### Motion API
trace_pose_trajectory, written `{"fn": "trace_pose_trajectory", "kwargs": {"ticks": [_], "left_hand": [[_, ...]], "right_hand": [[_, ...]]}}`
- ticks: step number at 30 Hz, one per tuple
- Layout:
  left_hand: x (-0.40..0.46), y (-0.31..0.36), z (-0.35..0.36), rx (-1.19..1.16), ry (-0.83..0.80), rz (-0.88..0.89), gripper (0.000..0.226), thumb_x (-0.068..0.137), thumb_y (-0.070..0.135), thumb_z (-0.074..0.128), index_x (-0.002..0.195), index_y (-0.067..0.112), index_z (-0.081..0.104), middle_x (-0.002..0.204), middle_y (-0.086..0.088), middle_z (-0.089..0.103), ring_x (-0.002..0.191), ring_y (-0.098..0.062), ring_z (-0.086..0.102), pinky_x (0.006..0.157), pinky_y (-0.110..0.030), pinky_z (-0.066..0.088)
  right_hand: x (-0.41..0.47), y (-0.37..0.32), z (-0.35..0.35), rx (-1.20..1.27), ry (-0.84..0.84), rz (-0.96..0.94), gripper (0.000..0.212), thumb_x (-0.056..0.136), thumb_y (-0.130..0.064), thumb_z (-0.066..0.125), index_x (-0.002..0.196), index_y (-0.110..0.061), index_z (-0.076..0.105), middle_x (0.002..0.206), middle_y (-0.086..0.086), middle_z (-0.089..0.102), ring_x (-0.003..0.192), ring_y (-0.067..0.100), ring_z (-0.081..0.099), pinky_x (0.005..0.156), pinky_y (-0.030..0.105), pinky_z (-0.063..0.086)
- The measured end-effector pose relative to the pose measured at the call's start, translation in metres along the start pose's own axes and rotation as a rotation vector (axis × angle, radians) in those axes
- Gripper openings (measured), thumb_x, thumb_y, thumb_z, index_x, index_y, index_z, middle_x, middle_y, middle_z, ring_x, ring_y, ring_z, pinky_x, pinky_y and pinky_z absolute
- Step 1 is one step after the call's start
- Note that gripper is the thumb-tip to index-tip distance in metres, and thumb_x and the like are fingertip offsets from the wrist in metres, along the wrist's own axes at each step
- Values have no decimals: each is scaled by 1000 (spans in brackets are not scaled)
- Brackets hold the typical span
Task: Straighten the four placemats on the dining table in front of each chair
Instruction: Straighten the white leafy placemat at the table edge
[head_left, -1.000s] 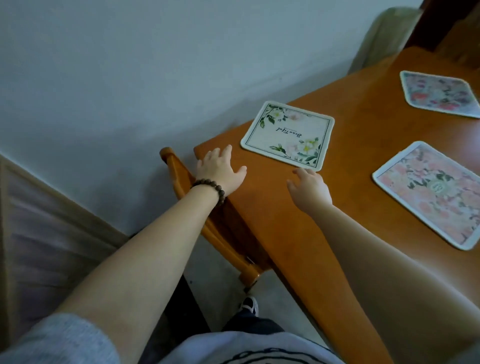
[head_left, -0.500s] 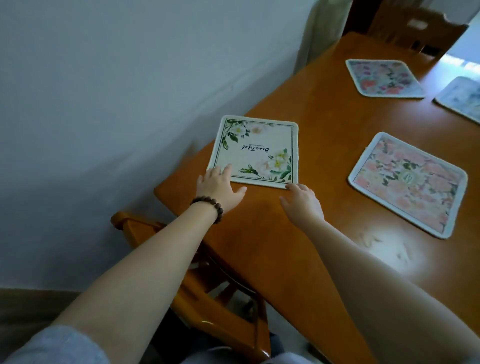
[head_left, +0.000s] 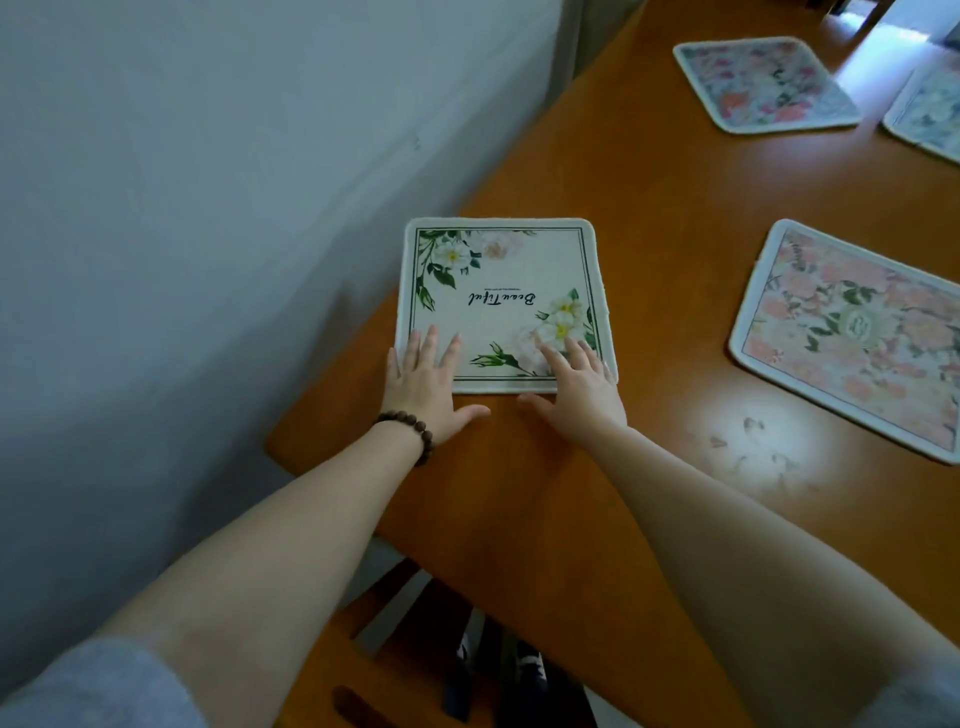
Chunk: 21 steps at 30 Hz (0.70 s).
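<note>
Both hands flat and unclenched, gripping nothing: left hand (head_left: 423, 384) and right hand (head_left: 582, 387) press fingers onto the near corners of the white floral placemat (head_left: 501, 291) at frame centre, presumably to slide it square with the table (head_left: 519, 493) edge.

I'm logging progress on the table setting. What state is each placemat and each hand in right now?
White floral placemat: flat, under both hands' fingers.
Left hand: open, fingers on its near-left corner.
Right hand: open, fingers on its near-right corner.
Pink placemat: flat, skewed, untouched.
Far pink placemat: skewed, untouched.
Pale placemat: partly out of frame.
</note>
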<state>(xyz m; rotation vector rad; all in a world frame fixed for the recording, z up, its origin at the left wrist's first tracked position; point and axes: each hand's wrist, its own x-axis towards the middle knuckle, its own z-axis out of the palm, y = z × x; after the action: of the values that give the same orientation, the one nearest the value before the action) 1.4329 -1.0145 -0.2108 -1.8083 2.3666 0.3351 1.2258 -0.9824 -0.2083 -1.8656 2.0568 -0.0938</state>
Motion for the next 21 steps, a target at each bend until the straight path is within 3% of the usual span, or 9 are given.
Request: {"fn": "trace_pose_trajectory", "kwargs": {"ticks": [15, 18, 21], "left_hand": [[27, -9, 25, -45, 2, 40, 91, 74, 81, 17, 152, 33, 7, 161, -6, 1, 146, -30, -9, 114, -52, -4], [25, -7, 24, -6, 0, 80, 78, 83, 73, 21, 151, 34, 16, 160, -8, 8, 145, -38, -5, 113, -57, -2], [22, -6, 24, -9, -10, 122, 60, 94, 59, 26, 149, 35, 23, 160, -6, 13, 144, -40, -3, 112, -61, -2]], "right_hand": [[22, 16, 17, -156, 15, -105, 89, 80, -75, 40, 151, -31, 12, 159, 7, 9, 146, 26, 0, 115, 44, -3], [24, 11, 15, -261, -42, -126, 80, 89, -67, 31, 152, -23, 6, 158, 15, 5, 145, 33, -1, 115, 51, 1], [20, 11, 16, -314, -58, -178, 60, 101, -46, 23, 151, -18, 7, 157, 20, 7, 144, 39, 1, 115, 57, 8]]}}
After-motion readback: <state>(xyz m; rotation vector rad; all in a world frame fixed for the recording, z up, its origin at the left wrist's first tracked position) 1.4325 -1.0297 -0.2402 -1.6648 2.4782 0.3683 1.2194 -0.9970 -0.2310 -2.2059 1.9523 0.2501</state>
